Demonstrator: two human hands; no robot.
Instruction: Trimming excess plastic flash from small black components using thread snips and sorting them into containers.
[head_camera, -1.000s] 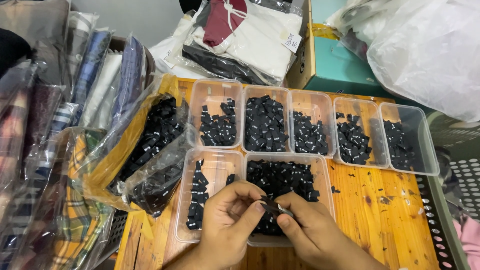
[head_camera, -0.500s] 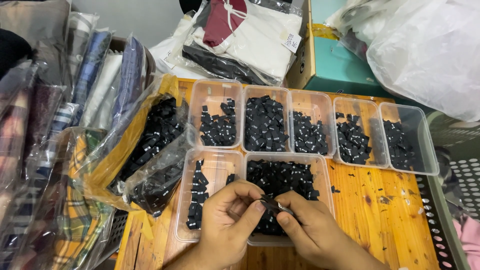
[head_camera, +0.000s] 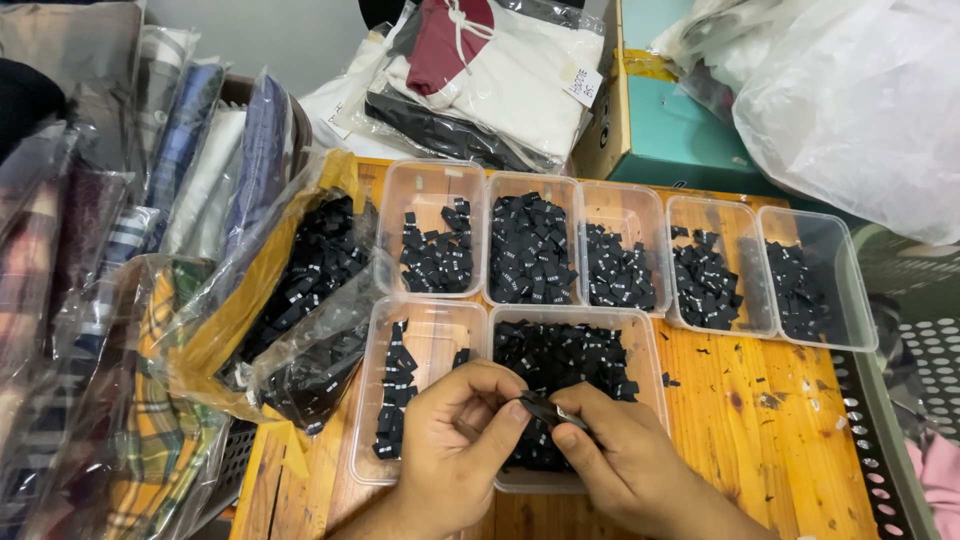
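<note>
Two bare hands showed at the bottom of the view: the left hand (head_camera: 455, 450) and the right hand (head_camera: 625, 460). Neither wore a glove, ring, watch or bracelet. The fingernails were short and unpainted. Both wrists were uncovered, with no sleeve in sight.

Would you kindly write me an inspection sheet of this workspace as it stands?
Surface: orange wooden table, scattered with black specks.
Job's things: small black label pinched between both hands; seven clear tubs of black labels, five behind, two in front.
Clutter: clear bags of labels at left.
Grips: left hand and right hand both pinch the label over the front tub.
Cables: nothing seen.
Surroundings: bagged folded fabrics, packaged garments, teal box, white plastic bag.
</note>
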